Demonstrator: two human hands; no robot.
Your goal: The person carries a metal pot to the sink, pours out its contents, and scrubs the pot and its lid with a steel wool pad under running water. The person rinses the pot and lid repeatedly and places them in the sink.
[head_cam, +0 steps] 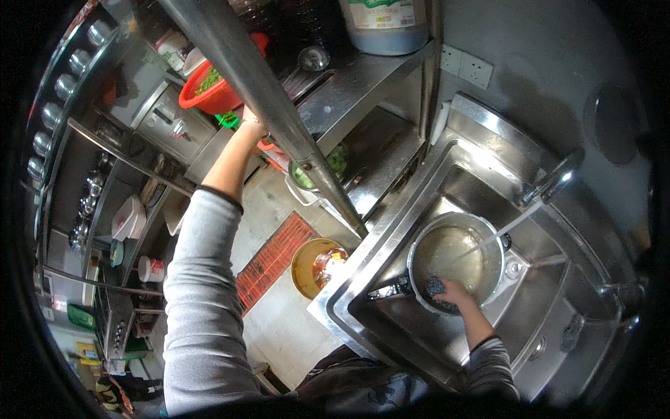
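Note:
In the large metal sink (387, 324) sits a metal pot (419, 235) with a black handle, partly filled with cloudy water. A stream from the faucet (549, 186) runs into it. At the pot's near side, my right hand (454, 294) is shut on a dark mesh scrubber (435, 287), against the inner wall. My left arm stretches far forward. My left hand (252, 114) is mostly hidden behind a thick metal post (261, 89), close below a red plastic basket (209, 99) of green vegetables. Whether it grips the post or the basket is not visible.
A yellowish bucket (301, 267) holding rubbish stands on the floor by the sink corner, beside a red floor grate (282, 251). A ladle (314, 58) and a large plastic jug (387, 36) rest on the steel shelf (361, 89). Wall sockets (466, 65) sit above the sink.

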